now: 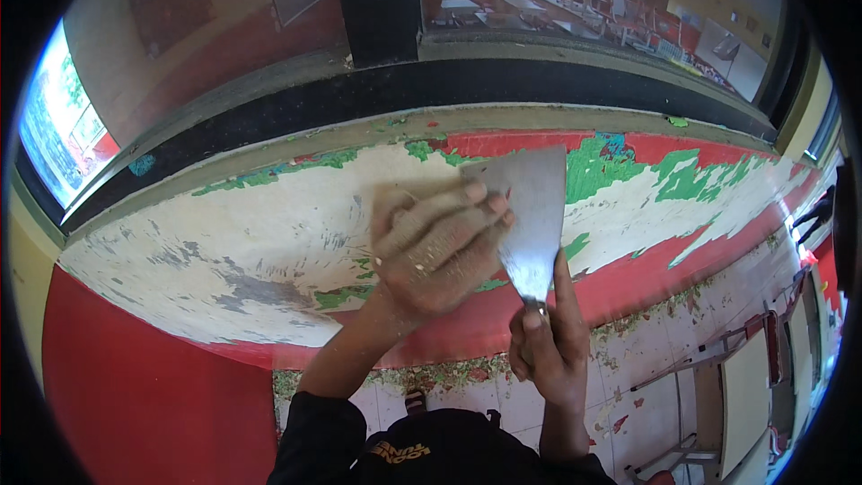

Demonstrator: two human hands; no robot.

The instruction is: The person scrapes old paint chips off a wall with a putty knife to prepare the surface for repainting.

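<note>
My right hand point(551, 347) is wrapped round the handle of a wide paint scraper point(532, 216), its metal blade pointing up. Slightly smeared by motion, my left hand point(440, 247) has its fingers stretched out at the left edge of the blade, fingertips over or against the metal. Behind both hands is a wall point(269, 216) with patchy paint: bare white areas, green remnants point(600, 171) and red paint point(489, 142). Part of the wall is hidden by my hands and the blade.
A dark window frame point(485, 81) and a narrow sill point(314, 141) run above the wall. Paint flakes point(449, 375) litter the tiled floor point(646, 386) at its foot. On the right stand tables point(747, 404) with metal legs. Through the glass, a room with furniture shows.
</note>
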